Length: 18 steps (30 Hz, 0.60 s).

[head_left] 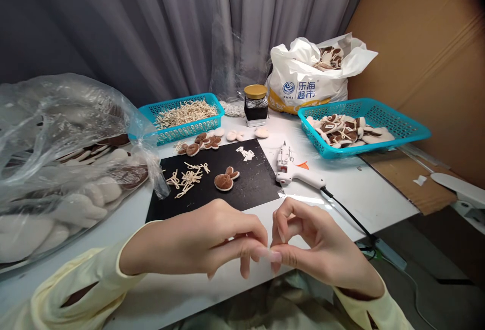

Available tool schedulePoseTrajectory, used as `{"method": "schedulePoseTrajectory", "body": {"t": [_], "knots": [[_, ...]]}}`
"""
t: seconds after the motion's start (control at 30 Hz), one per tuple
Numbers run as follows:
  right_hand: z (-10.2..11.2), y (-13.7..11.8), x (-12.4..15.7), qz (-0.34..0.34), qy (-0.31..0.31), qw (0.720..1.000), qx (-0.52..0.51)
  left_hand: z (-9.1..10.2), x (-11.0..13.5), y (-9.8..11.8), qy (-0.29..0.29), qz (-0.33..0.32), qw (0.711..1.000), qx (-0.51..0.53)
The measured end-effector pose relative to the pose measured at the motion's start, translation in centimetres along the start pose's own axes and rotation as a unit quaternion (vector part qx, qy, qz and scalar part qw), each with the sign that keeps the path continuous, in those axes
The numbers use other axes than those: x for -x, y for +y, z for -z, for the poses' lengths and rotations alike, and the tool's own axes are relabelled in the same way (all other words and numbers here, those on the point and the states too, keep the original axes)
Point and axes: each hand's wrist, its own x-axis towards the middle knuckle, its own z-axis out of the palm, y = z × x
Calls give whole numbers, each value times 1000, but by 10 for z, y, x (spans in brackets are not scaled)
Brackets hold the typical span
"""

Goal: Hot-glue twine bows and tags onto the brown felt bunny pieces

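Observation:
My left hand (223, 236) and my right hand (314, 244) meet at the front edge of the table, thumb tips touching. Both are closed in a pinch; whatever lies between the fingertips, if anything, is too small to make out. Beyond them, on a black mat (253, 183), lies a brown and white plush bunny-head piece (224, 181). Left of it is a loose heap of small cream cord bows (189, 178). Several small white labels (245, 154) rest near the mat's far edge. A white hot glue gun (297, 171) with an orange trigger lies to the right.
Behind the mat are more plush pieces (202, 141), a teal basket of cords (178, 134) and a gold-lidded jar (255, 105). Another teal basket (341, 152) holds plush pieces, with a white shopping bag (303, 80) behind. A clear plastic bag (76, 112) bulges at left. The gun's cable (346, 214) runs right.

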Motion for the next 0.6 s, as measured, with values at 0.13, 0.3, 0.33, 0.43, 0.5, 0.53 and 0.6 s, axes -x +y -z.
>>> {"method": "schedulePoseTrajectory", "body": {"t": [0.13,0.3,0.33,0.43,0.5,0.53,0.6], "knots": [[0,1,-1,-29,-15,999,-5,-3,-4,-1,-20,-21,1000,-1],[2,5,-4,-63,-53,996,-24,-5,-4,-7,-69,-12,996,54],[2,7,-5,-67,-62,995,-27,-5,-3,-8,-75,-9,995,60],[4,12,-8,-87,-81,991,-54,-5,-4,-9,-88,2,993,75],[6,15,-10,-104,-86,988,-78,-5,-5,-9,-99,12,992,83],[7,16,-11,-110,-88,986,-87,-5,-5,-9,-104,16,991,86],[7,18,-12,-117,-91,983,-104,-4,-5,-8,-110,19,990,88]]}}
